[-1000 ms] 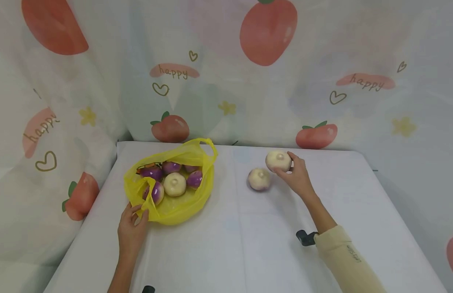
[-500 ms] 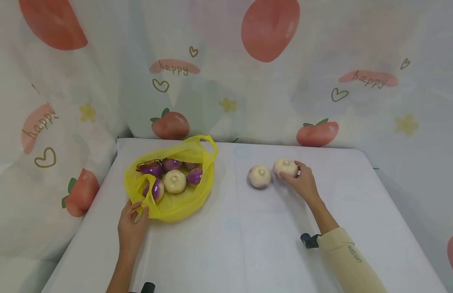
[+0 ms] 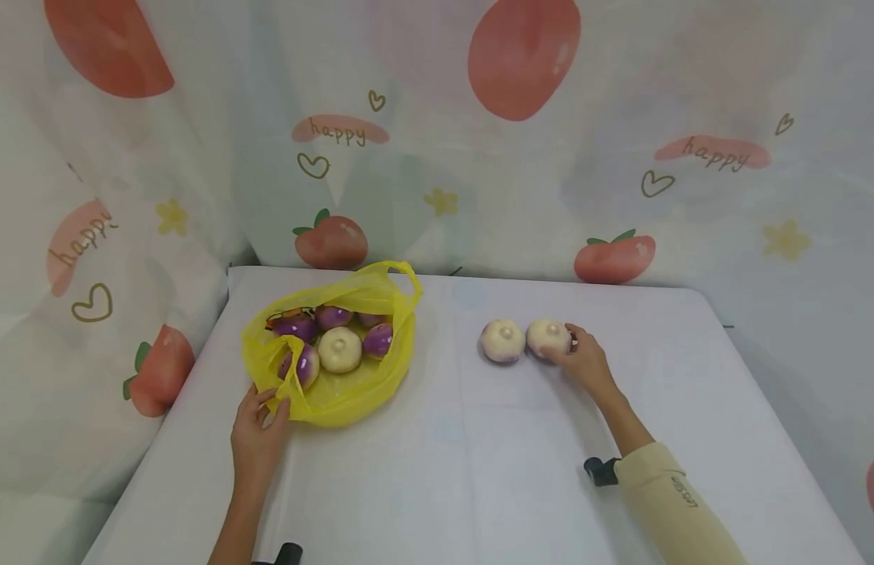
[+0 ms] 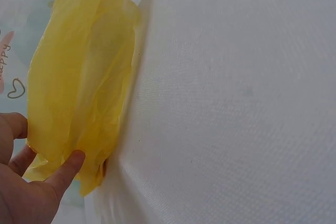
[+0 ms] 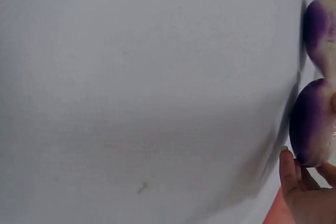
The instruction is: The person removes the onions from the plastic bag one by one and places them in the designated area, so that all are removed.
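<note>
On the left of the table in the head view, a yellow plastic bag (image 3: 359,404) lies with its mouth open, holding several purple-and-white turnips (image 3: 340,350). My left hand (image 3: 256,443) pinches the bag's near-left edge between thumb and fingers; the left wrist view shows the thumb against the yellow film (image 4: 79,77). To the right, my right hand (image 3: 588,369) holds a purple-and-white turnip (image 3: 548,339) by its sides, low at the table surface. Another turnip (image 3: 503,341) sits just left of it. From the right wrist view, the held turnip's purple side (image 5: 307,124) faces the camera.
A white cloth covers the table (image 3: 409,486). Behind it and to the left hangs a printed curtain (image 3: 437,157) with fruit and hearts. The bag's loop handle (image 3: 409,278) stands up at its back right. Dark camera mounts (image 3: 602,471) sit at the wrists.
My right hand has brought its turnip down and slightly right, to the table beside the other turnip. The left hand and the bag have stayed in place.
</note>
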The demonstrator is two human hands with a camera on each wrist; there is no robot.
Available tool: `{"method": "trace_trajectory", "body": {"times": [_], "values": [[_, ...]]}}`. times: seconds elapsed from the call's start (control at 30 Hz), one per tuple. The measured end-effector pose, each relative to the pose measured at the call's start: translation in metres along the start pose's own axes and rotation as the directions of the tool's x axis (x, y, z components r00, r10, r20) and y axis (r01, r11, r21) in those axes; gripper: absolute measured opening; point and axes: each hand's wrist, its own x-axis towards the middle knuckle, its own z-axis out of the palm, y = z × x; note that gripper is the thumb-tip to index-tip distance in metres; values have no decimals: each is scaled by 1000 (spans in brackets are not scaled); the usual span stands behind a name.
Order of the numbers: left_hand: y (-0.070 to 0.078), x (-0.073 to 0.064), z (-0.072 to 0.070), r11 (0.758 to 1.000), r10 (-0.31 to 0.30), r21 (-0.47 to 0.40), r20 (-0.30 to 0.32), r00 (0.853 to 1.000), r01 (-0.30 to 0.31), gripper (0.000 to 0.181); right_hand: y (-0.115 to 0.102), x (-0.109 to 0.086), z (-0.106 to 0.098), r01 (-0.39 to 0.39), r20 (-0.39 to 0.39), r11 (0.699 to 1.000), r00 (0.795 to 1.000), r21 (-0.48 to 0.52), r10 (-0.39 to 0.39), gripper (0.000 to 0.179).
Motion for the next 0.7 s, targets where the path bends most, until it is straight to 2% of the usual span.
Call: {"method": "trace_trajectory", "body": {"times": [0.7], "values": [[-2,1,-2,1000,30,-9,4,1000,-30,35,1,-1,-2,7,26,999,1000,-51,-6,82]]}}
